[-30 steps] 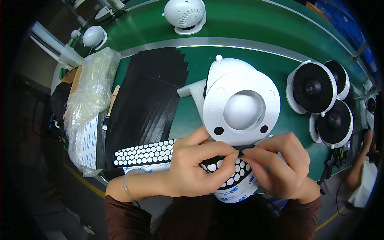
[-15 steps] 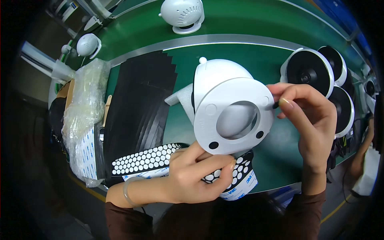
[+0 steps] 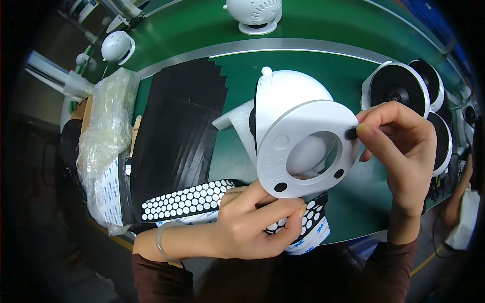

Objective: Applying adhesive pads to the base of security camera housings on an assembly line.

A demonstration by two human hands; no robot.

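Observation:
A white rounded device [image 3: 293,86] lies tipped on the bench, its flat ring-shaped base [image 3: 268,156] facing me. Two black round pads sit in recesses along the base's lower edge, and a bare recess shows at upper left. Between thumb and fingers, my right hand [image 3: 404,146] pinches a small black round pad [image 3: 351,133] against the base's upper right recess. My left hand [image 3: 257,222] is closed on a strip of black adhesive pads [image 3: 313,214] with white dots and a printed white liner. Its fingers are right below the base; whether they also support it, I cannot tell.
Black sheets [image 3: 182,116] are stacked at left, next to bubble-wrapped packing [image 3: 108,121] and a wooden stick [image 3: 135,135]. Several white devices with black round faces [image 3: 399,88] stand at right. Another white device [image 3: 255,12] stands on the green ledge behind.
My right hand has brought the black pad onto the upper right recess of the base. The view has shifted slightly, so most things appear a little further right.

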